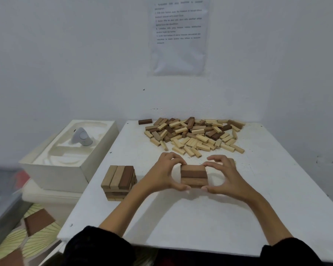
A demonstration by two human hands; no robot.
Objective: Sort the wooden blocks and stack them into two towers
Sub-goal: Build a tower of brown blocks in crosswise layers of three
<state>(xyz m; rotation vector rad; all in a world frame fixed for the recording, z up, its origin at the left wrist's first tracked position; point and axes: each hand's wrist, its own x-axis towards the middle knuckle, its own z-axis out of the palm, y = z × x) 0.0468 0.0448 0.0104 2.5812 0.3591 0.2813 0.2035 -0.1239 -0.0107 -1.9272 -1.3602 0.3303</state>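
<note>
Head view: your left hand (162,173) and right hand (227,175) grip the low stack (194,175) on the bench (200,217), thumbs at its near edge, fingers curled over its far edge. The taller tower (118,182) stands left of your left hand; the loose pile (194,133) lies beyond both hands.

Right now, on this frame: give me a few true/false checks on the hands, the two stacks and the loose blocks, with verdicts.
1. The left hand and right hand both have a grip on the small stack of brown wooden blocks. True.
2. The taller tower of light and dark wooden blocks stands right of the right hand. False: it stands left of the left hand.
3. The loose pile of pale and dark wooden blocks lies at the far side of the white table. True.
4. The single dark brown block lies on the tower. False: it lies on the table's far edge, left of the pile.
</note>
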